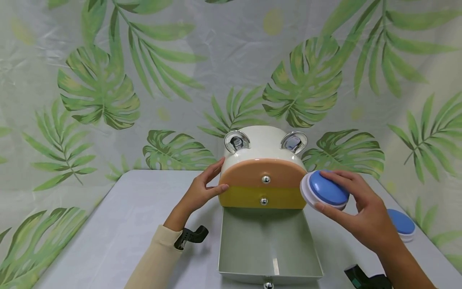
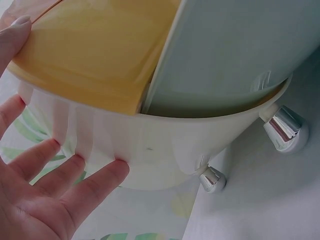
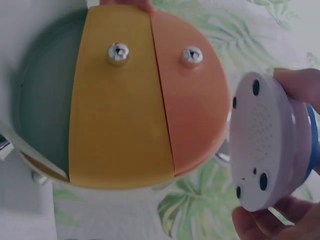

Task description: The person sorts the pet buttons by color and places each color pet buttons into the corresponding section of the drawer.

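A small rounded drawer cabinet stands on the table, white-shelled with two silver-rimmed, ear-like rounds on top. Its orange drawer and yellow drawer are pushed in; the grey-green bottom drawer is pulled far out, with nothing seen inside. My left hand rests on the cabinet's left side, fingertips touching the shell and thumb on the front edge. To the right of the cabinet, my right hand grips a round blue-topped push button. The right wrist view shows its white underside with dark round pads.
Another blue-topped button lies on the table's right side, partly behind my right forearm. The white-covered table meets a leaf-printed cloth at the back. Silver pegs hold the cabinet off the table.
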Demonstrator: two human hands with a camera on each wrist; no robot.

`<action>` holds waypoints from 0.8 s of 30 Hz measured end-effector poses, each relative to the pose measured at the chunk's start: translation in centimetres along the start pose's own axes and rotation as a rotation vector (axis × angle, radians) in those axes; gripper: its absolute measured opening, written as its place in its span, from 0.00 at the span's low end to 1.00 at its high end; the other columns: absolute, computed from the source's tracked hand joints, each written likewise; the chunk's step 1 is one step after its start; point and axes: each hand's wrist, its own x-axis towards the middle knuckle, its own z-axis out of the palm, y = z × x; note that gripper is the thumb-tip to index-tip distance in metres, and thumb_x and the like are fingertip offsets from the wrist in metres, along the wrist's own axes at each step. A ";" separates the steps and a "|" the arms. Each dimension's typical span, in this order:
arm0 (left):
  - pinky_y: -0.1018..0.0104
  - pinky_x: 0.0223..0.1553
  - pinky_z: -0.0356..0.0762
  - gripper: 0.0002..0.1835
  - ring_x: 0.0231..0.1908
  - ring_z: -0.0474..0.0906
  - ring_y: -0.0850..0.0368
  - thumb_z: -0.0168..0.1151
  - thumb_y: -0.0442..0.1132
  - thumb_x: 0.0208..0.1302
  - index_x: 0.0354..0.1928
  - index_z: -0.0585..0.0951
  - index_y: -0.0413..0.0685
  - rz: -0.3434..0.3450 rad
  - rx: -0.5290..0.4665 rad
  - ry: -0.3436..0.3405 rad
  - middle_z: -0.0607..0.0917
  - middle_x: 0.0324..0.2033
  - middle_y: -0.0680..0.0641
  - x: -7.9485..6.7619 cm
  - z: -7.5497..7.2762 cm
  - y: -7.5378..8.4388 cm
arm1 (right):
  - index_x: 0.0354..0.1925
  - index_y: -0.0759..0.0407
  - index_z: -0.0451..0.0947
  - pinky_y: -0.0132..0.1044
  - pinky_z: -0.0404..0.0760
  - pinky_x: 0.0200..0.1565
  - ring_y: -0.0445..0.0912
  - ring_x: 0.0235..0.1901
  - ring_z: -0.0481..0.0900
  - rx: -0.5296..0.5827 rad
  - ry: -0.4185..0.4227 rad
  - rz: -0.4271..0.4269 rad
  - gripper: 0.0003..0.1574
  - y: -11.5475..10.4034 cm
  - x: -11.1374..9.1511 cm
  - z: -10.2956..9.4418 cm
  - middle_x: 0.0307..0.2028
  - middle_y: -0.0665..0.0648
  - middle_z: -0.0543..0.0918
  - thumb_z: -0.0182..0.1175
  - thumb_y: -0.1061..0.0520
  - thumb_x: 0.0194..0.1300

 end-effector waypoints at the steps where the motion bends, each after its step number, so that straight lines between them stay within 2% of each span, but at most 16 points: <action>1: 0.54 0.57 0.75 0.39 0.71 0.55 0.56 0.64 0.38 0.65 0.75 0.57 0.60 -0.002 0.002 0.001 0.58 0.72 0.60 0.0 0.0 0.0 | 0.65 0.43 0.72 0.14 0.66 0.50 0.38 0.58 0.65 -0.010 -0.018 -0.002 0.44 -0.1 -0.1 0.1 0.63 0.48 0.67 0.75 0.61 0.50; 6: 0.54 0.57 0.75 0.39 0.71 0.55 0.56 0.64 0.39 0.65 0.75 0.57 0.61 -0.009 0.005 0.002 0.59 0.72 0.60 -0.1 0.0 -0.1 | 0.64 0.35 0.71 0.19 0.68 0.49 0.53 0.60 0.69 -0.089 -0.114 -0.021 0.45 -0.6 -0.4 0.8 0.64 0.46 0.68 0.76 0.53 0.49; 8: 0.54 0.57 0.74 0.39 0.71 0.55 0.56 0.64 0.39 0.65 0.75 0.57 0.61 -0.008 0.002 0.002 0.59 0.72 0.61 -0.1 0.0 -0.2 | 0.64 0.34 0.71 0.22 0.70 0.49 0.55 0.60 0.70 -0.097 -0.148 -0.041 0.45 -0.6 -0.5 1.1 0.64 0.46 0.68 0.77 0.51 0.49; 13: 0.53 0.57 0.74 0.39 0.71 0.55 0.55 0.64 0.39 0.65 0.75 0.58 0.62 -0.006 -0.001 0.000 0.59 0.72 0.61 0.0 0.0 -0.3 | 0.62 0.34 0.72 0.26 0.74 0.51 0.40 0.60 0.69 -0.085 -0.218 -0.105 0.43 -0.6 -0.9 2.1 0.62 0.42 0.70 0.77 0.50 0.48; 15: 0.53 0.57 0.74 0.39 0.71 0.55 0.55 0.64 0.39 0.65 0.75 0.58 0.62 -0.005 -0.002 0.000 0.59 0.72 0.61 0.0 0.1 -0.3 | 0.62 0.35 0.72 0.27 0.76 0.51 0.37 0.59 0.69 -0.080 -0.241 -0.131 0.43 -0.6 -1.0 2.4 0.61 0.41 0.71 0.77 0.50 0.49; 24: 0.53 0.57 0.74 0.39 0.71 0.55 0.55 0.64 0.39 0.65 0.75 0.58 0.62 -0.004 -0.002 0.003 0.59 0.72 0.61 0.0 0.0 -0.2 | 0.63 0.34 0.70 0.38 0.81 0.49 0.41 0.57 0.71 -0.064 -0.326 -0.203 0.41 -0.8 -1.3 3.9 0.62 0.42 0.70 0.74 0.46 0.52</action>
